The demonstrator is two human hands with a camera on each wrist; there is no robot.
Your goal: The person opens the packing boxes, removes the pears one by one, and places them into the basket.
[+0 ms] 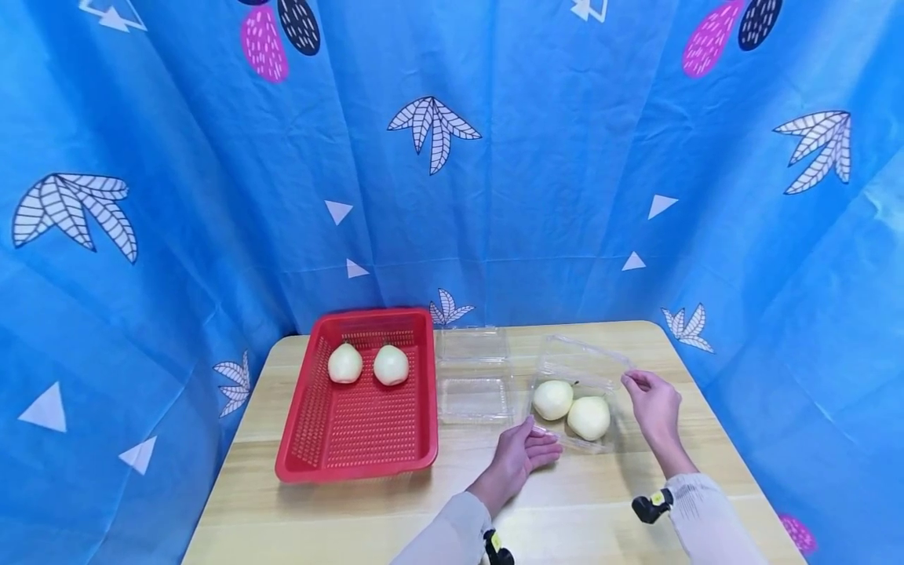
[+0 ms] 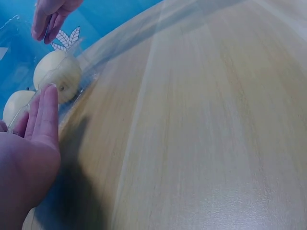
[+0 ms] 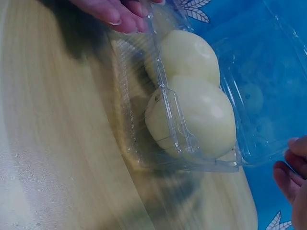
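Two pale yellow pears (image 1: 589, 417) sit side by side in a clear plastic clamshell box (image 1: 579, 444) at the right of the table. Its hinged lid (image 1: 586, 353) is raised and tipped back. My left hand (image 1: 519, 457) holds the box's near left rim, thumb on the inner side and long fingers nearly straight along the outside. With thumb and fingertips, my right hand (image 1: 653, 404) pinches the lid's right edge. In the right wrist view, the pears (image 3: 196, 115) show behind the box's transparent front wall, and the right fingertips meet the lid's edge.
A red perforated basket (image 1: 356, 473) stands at the left, with two more pears (image 1: 391, 365) near its back. Between basket and box lies another clear clamshell (image 1: 473, 399), unfolded. A blue patterned curtain (image 1: 452, 196) closes off the table's back and sides.
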